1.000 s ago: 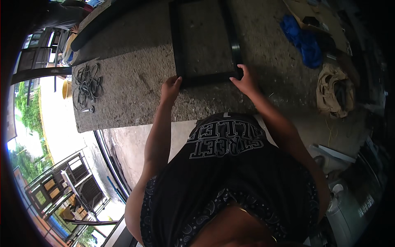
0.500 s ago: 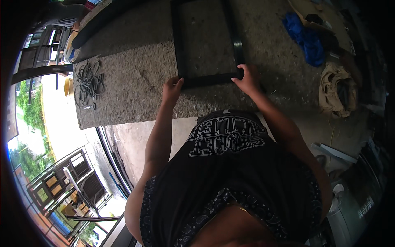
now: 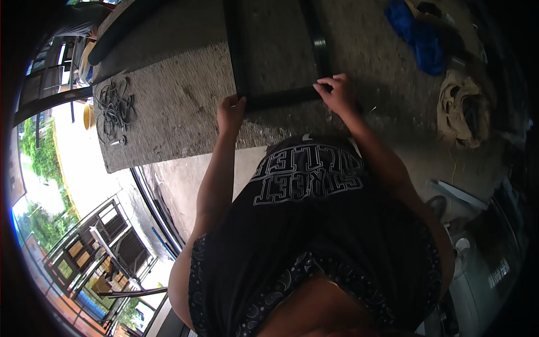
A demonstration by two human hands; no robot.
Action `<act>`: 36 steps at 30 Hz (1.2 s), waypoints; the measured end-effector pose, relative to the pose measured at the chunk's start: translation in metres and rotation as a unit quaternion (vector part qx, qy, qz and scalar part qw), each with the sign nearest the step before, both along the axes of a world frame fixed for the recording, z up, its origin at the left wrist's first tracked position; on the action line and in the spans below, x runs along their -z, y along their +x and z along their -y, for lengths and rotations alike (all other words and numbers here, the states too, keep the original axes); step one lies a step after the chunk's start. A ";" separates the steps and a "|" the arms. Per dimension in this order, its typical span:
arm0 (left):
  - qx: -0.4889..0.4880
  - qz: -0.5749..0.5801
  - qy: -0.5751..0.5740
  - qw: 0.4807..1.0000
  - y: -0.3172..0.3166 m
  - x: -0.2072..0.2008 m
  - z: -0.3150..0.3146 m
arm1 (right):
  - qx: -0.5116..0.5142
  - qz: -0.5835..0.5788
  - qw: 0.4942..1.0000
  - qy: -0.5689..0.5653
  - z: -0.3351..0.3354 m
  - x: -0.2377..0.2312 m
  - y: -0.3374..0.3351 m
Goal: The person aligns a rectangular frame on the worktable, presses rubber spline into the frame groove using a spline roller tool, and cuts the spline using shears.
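A black rectangular frame lies on the rough, worn tabletop, its far end cut off by the top of the picture. At its near left corner, my left hand is closed on the bar, thumb on the near side. My right hand pinches the near right corner between thumb and fingers. Both forearms reach forward from my body. Parts of the frame under my fingers are hidden.
On the table's left lies a tangled dark cord. A blue cloth and a tan cloth bundle sit at the right. A long dark bar rests at the far left, near another person's arm. A yellow bucket stands beyond the table.
The whole view has shifted slightly, so the table's things appear higher and a little further left. Both hands stay at the frame's near corners; the right hand's fingers have shifted a little.
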State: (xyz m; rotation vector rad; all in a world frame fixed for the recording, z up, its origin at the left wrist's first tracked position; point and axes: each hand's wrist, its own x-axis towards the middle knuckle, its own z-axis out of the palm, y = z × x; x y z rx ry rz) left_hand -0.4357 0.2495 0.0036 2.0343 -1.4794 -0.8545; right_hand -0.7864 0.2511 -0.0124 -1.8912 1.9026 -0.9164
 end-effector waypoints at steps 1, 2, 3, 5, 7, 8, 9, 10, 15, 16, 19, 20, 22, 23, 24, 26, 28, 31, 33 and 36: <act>-0.005 0.002 0.005 1.000 -0.002 -0.001 -0.001 | -0.009 -0.003 1.000 0.008 -0.002 0.003 -0.006; -0.011 0.004 0.009 1.000 -0.005 -0.005 0.000 | -0.009 -0.003 1.000 0.012 0.000 0.002 -0.009; -0.010 0.004 0.012 1.000 -0.006 -0.007 0.000 | -0.009 0.015 0.999 0.050 0.001 0.000 -0.011; -0.017 0.022 0.019 0.999 -0.009 -0.008 -0.001 | -0.008 0.032 0.995 0.090 0.001 0.000 -0.011; -0.021 0.010 0.022 1.000 -0.009 -0.007 -0.003 | 0.033 0.070 0.992 0.103 -0.001 0.002 -0.008; -0.024 -0.003 0.021 0.999 -0.008 -0.006 -0.003 | 0.054 0.089 0.989 0.108 0.000 0.003 -0.009; -0.023 -0.004 0.022 0.999 -0.007 -0.004 -0.004 | 0.055 0.088 0.989 0.108 -0.001 0.008 -0.011; -0.029 0.002 0.018 0.999 -0.006 -0.002 -0.007 | 0.055 0.086 0.987 0.126 -0.002 0.013 -0.011; -0.036 0.023 0.033 0.999 -0.007 -0.005 -0.006 | 0.057 0.077 0.984 0.151 0.000 0.013 -0.011; -0.038 0.005 0.030 0.999 -0.008 -0.006 -0.007 | 0.060 0.075 0.983 0.156 0.001 0.012 -0.011; -0.049 -0.024 0.027 0.998 -0.007 -0.004 -0.008 | 0.061 0.067 0.984 0.156 0.002 0.008 -0.010; -0.057 -0.037 0.028 0.997 -0.008 -0.005 -0.007 | 0.061 0.060 0.985 0.151 0.003 0.009 -0.010; -0.051 -0.023 0.031 0.998 -0.008 -0.007 -0.006 | 0.061 0.061 0.986 0.145 0.002 0.014 -0.011; -0.047 -0.010 0.034 0.998 -0.007 -0.008 -0.005 | 0.059 0.062 0.987 0.139 0.005 0.016 -0.009; -0.053 -0.006 0.031 0.998 -0.006 -0.008 -0.006 | 0.053 0.065 0.987 0.137 0.006 0.018 -0.010; -0.053 -0.015 0.041 0.998 -0.007 -0.007 -0.008 | 0.067 0.099 0.978 0.171 0.005 0.021 -0.013; -0.052 0.003 0.034 0.998 -0.011 -0.010 -0.008 | 0.056 0.095 0.981 0.160 0.005 0.029 -0.018; -0.069 -0.027 0.025 0.997 -0.012 -0.012 -0.009 | 0.052 0.109 0.981 0.150 0.004 0.036 -0.021; -0.061 -0.006 0.034 0.998 -0.014 -0.015 -0.009 | 0.050 0.105 0.980 0.160 0.005 0.031 -0.020; -0.058 0.001 0.048 0.997 -0.017 -0.022 -0.007 | 0.053 0.097 0.977 0.183 0.006 0.020 -0.020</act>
